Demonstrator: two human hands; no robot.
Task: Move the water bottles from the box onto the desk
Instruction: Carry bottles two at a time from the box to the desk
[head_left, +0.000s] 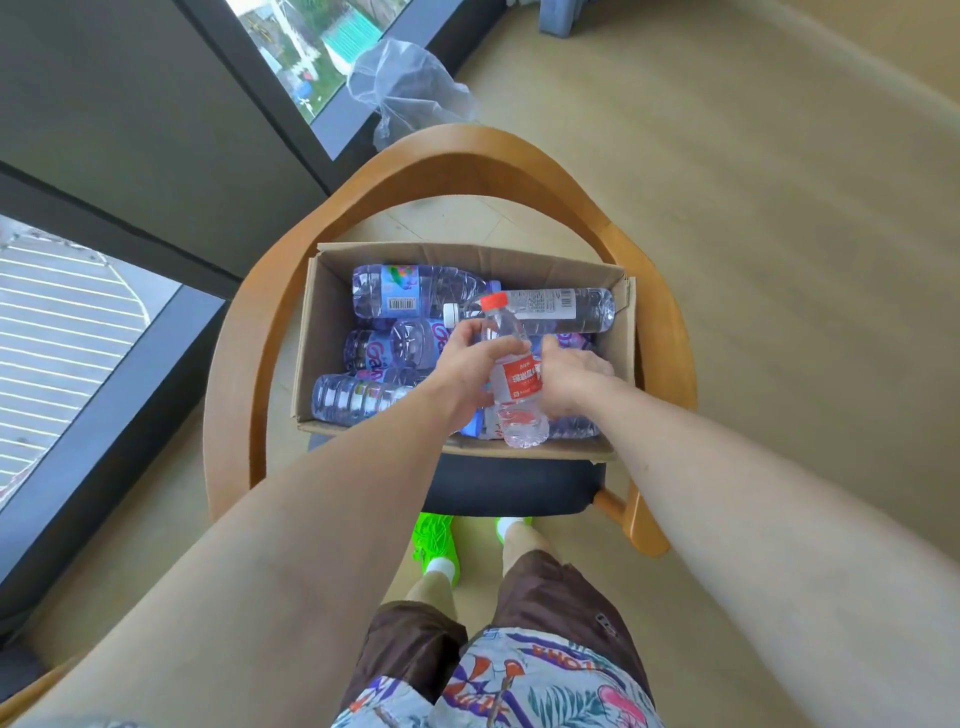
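Bright, even daylight, entering from the windows beyond and to the left of the hands. Soft, faint shadows only, darkest under the cardboard box on the chair seat just below the hands. Small glints on the clear bottles around the left hand and right hand. Strong wide-angle bending: chair back bowed, forearms swollen toward the bottom corners. Sharpest near the hands; floor far to the right smeared and soft. Slight motion blur on the fingers. Mild compression haze overall.
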